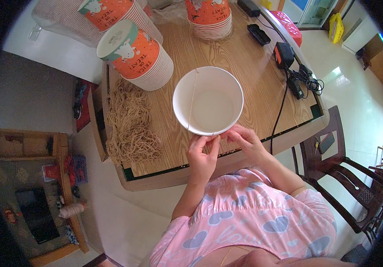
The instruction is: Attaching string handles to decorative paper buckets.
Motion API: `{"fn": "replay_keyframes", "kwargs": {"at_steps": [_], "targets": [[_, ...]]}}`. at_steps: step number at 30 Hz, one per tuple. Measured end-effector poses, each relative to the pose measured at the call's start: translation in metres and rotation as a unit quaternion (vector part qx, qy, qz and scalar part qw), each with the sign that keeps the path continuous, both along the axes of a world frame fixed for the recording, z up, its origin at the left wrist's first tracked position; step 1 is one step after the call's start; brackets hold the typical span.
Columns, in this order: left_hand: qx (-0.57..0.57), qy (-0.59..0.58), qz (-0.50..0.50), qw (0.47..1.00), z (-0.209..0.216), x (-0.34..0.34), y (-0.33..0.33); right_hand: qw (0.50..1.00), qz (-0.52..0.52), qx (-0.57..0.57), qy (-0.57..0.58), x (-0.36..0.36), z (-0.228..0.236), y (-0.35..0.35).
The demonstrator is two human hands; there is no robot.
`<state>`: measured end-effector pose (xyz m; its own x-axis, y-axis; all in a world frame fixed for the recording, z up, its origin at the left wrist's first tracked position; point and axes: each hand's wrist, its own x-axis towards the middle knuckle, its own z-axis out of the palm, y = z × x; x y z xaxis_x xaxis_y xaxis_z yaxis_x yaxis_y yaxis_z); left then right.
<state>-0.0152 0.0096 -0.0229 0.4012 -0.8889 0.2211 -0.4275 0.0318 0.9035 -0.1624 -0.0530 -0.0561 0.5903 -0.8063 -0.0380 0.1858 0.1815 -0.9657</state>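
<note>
A white paper bucket (213, 107) stands at the near edge of the table, its open mouth facing up. A thin tan string (193, 95) runs across the left side of the mouth, from the far rim toward the near rim. My left hand (204, 153) is closed at the near rim, thumb and forefinger pinched on what looks like the string's end. Beside it, my right hand (247, 142) grips the near right rim with bent fingers. Its fingertips are partly hidden. A heap of cut tan strings (131, 124) lies left of the bucket.
Stacks of orange printed paper buckets stand at the far left (142, 60) and far middle (209, 22). A black-and-orange device (283, 55) and tangled black cables (309, 84) lie at the right. A dark wooden chair (342, 173) stands right of the table (262, 98).
</note>
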Motion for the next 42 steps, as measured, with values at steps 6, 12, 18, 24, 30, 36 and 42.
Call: {"fn": "replay_keyframes", "kwargs": {"at_steps": [6,12,18,24,30,36,42], "targets": [[0.004,-0.010,-0.005,1.000,0.001,0.000,-0.001,0.999,0.044,0.026,0.001,0.003,-0.016,0.004],[0.065,-0.059,0.001,0.996,0.001,0.001,0.003,0.882,-0.173,-0.427,0.096,0.002,0.030,0.020],[-0.009,-0.273,0.020,0.962,-0.023,0.003,-0.002,0.829,0.096,-0.544,0.085,0.027,0.043,0.036],[0.002,-0.082,0.007,0.997,-0.007,0.002,-0.004,0.909,-0.019,-0.398,-0.124,0.007,0.028,0.037],[0.038,0.040,-0.012,0.998,0.003,0.002,-0.002,0.988,-0.144,-0.035,0.034,0.003,-0.011,0.014],[0.036,0.052,-0.017,0.998,-0.001,0.005,-0.001,0.978,-0.016,0.207,-0.025,0.005,-0.030,0.011],[0.050,0.067,-0.016,0.996,0.001,0.004,0.000,0.957,0.084,0.259,-0.101,0.002,-0.021,0.009]]}}
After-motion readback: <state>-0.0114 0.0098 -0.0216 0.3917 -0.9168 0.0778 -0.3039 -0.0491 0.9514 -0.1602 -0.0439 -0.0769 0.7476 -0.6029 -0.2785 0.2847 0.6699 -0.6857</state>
